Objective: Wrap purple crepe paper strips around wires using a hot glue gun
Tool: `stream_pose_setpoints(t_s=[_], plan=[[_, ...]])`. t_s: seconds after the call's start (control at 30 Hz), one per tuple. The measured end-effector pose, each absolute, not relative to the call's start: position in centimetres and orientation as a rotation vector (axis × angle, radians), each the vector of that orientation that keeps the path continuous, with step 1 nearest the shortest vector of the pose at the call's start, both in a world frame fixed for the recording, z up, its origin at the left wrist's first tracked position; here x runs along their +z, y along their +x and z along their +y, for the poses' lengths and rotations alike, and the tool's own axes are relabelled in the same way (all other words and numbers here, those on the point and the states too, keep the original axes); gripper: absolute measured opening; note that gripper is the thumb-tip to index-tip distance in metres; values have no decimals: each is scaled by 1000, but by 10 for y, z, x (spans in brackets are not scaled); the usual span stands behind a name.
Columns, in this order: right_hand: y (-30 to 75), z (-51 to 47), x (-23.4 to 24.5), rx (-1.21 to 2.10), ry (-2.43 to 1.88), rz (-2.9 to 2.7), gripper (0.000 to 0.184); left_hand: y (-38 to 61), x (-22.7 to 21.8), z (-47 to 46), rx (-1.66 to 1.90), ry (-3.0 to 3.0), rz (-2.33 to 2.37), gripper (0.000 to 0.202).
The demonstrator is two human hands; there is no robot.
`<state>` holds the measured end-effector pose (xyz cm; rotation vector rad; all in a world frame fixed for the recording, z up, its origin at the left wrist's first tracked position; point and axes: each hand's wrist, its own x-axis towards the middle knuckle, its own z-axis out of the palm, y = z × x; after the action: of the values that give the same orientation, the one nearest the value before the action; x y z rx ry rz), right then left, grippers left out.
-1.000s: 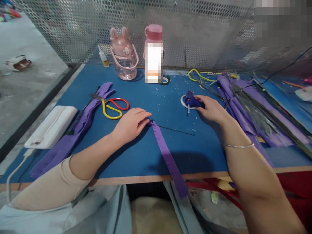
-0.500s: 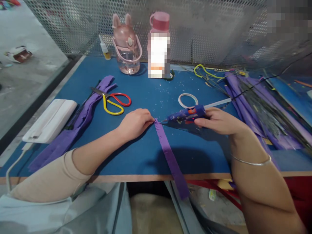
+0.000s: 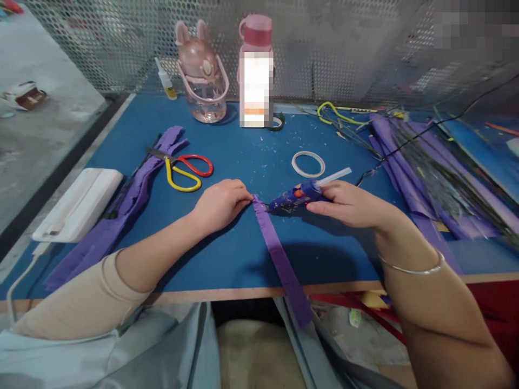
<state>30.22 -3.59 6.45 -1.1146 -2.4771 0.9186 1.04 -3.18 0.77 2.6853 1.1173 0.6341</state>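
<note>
Since half a second ago my right grip (image 3: 348, 202) has brought the glue gun (image 3: 294, 198) in from just right of the purple strip (image 3: 279, 254). Its nozzle now sits right at the strip's far end, and the gun body is tilted, rising to the right. A second ago that grip was farther beyond the strip, at the white tape ring (image 3: 308, 164), which now lies bare on the blue surface (image 3: 243, 156). My left grip (image 3: 221, 204) has stayed where it was, at the strip's far end. I count one glue gun, one strip under my grips, one tape ring, one pair of scissors (image 3: 184, 167) to the left of the strip, and two pink bottles (image 3: 203, 75) well beyond it against the mesh. There is also one small dropper bottle (image 3: 165, 84) beside the bottles and one white box (image 3: 77, 202) far to the strip's left. The left grip's fingertips are drawn together and pressed onto the strip's far end, pinning it to the surface. The right grip is wrapped closed around the gun's rear, with a clear glue stick poking out behind it. The strip runs from that pinned end toward me and hangs over the near edge of the surface.
</note>
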Motion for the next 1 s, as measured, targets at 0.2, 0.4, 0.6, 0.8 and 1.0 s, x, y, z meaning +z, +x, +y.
stream_pose_setpoints(t_s=[0.2,0.4,0.6,0.8,1.0], plan=[[296,-37,61,844,-1113,-2429,30,11,10,-33,605,2673,1136,21],[299,-40,68,984,-1060,-2484,27,11,8,-32,625,2697,1122,21],[296,-40,65,948,-1100,-2411,30,11,7,-32,619,2702,1131,21],[310,-43,74,1054,-1083,-2465,35,11,9,-34,574,2701,1206,26],[331,-20,57,495,-1265,-2334,50,12,12,-34,395,2839,1237,26]])
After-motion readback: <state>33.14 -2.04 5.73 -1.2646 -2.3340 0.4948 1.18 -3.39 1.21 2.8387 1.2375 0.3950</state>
